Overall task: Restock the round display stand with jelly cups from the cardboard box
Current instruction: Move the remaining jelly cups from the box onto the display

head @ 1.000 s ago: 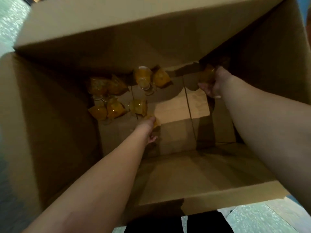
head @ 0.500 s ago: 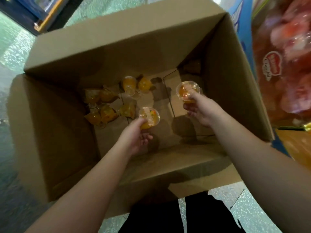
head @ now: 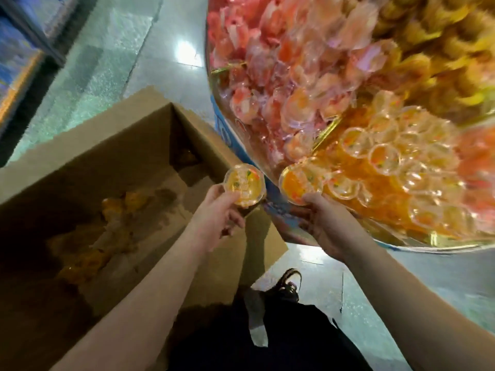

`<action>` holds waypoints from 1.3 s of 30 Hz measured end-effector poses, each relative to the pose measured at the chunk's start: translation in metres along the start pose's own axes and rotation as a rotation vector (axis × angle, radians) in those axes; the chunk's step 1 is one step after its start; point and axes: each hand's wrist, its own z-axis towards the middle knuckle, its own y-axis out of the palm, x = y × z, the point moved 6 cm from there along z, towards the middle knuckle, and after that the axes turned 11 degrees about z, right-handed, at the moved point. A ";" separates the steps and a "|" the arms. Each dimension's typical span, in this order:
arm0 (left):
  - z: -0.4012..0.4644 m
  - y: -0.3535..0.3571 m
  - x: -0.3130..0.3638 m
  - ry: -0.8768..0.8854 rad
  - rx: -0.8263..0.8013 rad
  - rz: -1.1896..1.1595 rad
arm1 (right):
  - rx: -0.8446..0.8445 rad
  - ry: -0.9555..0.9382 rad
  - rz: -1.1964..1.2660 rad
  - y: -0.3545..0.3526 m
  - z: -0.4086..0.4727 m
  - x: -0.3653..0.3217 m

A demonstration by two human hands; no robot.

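Cups in transit from box to stand, one in each of your hands. You are pinching an orange jelly cup (head: 245, 184) at its lower edge with your left hand (head: 218, 219), fingers curled under it and thumb on the near rim; the cup is sitting above the fingertips, over the right wall of the cardboard box (head: 88, 167) and short of the stand. You are gripping a second orange cup (head: 300, 187) with your right hand (head: 325, 226), thumb on its near rim; this cup is lying at the very edge of the round display stand (head: 401, 246), just beside the orange cups already stocked (head: 383, 159).

For a clean placement, you are best keeping each cup lid-up and level, carrying the right cup over the rim first and setting it into the orange section rather than among the pink cups (head: 267, 76) to the left. Judging by how densely the stock is piled, you are likely needing to lower each cup onto a stable spot and release only once it is resting, since a cup dropped near the rim could slide off. More cups (head: 91, 258) are lying on the box floor, well apart from both hands, so the restocking appears unfinished.
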 end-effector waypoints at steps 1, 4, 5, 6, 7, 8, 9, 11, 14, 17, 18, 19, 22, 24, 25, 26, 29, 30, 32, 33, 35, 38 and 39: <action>0.001 0.017 0.006 0.011 -0.006 0.035 | 0.027 -0.022 0.047 -0.017 -0.008 -0.006; 0.008 0.071 0.018 0.019 -0.064 0.108 | 0.110 -0.064 0.181 -0.065 -0.026 -0.011; 0.011 0.088 0.018 0.017 -0.093 0.121 | 0.136 -0.075 0.211 -0.080 -0.029 -0.010; 0.014 0.105 0.019 0.015 -0.116 0.142 | 0.159 -0.086 0.237 -0.094 -0.030 -0.008; 0.018 0.119 0.019 0.016 -0.134 0.168 | 0.176 -0.096 0.264 -0.106 -0.029 -0.007; 0.021 0.133 0.019 0.016 -0.149 0.198 | 0.189 -0.104 0.301 -0.115 -0.029 -0.006; 0.022 0.145 0.020 0.009 -0.165 0.221 | 0.198 -0.113 0.336 -0.123 -0.028 -0.005; 0.028 0.169 0.022 -0.012 -0.195 0.249 | 0.202 -0.137 0.404 -0.135 -0.023 -0.006; 0.039 0.192 0.025 -0.036 -0.208 0.258 | 0.232 -0.169 0.472 -0.143 -0.014 -0.007; 0.052 0.208 0.026 -0.042 -0.193 0.299 | 0.253 -0.178 0.550 -0.145 -0.004 -0.008; 0.056 0.211 0.025 -0.049 -0.182 0.310 | 0.252 -0.177 0.567 -0.143 -0.002 -0.010; 0.059 0.214 0.026 -0.053 -0.174 0.313 | 0.249 -0.176 0.577 -0.142 0.001 -0.012; 0.070 0.218 0.027 -0.051 -0.160 0.292 | 0.248 -0.187 0.594 -0.139 0.010 -0.016; 0.075 0.219 0.027 -0.052 -0.161 0.289 | 0.248 -0.196 0.601 -0.139 0.016 -0.019; 0.076 0.220 0.028 -0.052 -0.164 0.286 | 0.252 -0.196 0.604 -0.140 0.019 -0.019; 0.077 0.221 0.028 -0.053 -0.166 0.283 | 0.259 -0.192 0.607 -0.140 0.021 -0.019; 0.080 0.223 0.030 -0.048 -0.174 0.280 | 0.292 -0.181 0.606 -0.142 0.028 -0.018; 0.081 0.224 0.030 -0.047 -0.176 0.283 | 0.300 -0.179 0.610 -0.142 0.029 -0.017; 0.083 0.224 0.029 -0.044 -0.177 0.279 | 0.307 -0.179 0.618 -0.143 0.032 -0.016; 0.084 0.224 0.029 -0.044 -0.175 0.275 | 0.310 -0.180 0.620 -0.143 0.032 -0.016; 0.086 0.224 0.029 -0.038 -0.173 0.277 | 0.316 -0.181 0.616 -0.145 0.034 -0.015; 0.088 0.224 0.030 -0.030 -0.167 0.281 | 0.321 -0.188 0.603 -0.147 0.035 -0.015; 0.089 0.224 0.030 -0.028 -0.164 0.278 | 0.321 -0.193 0.595 -0.148 0.036 -0.015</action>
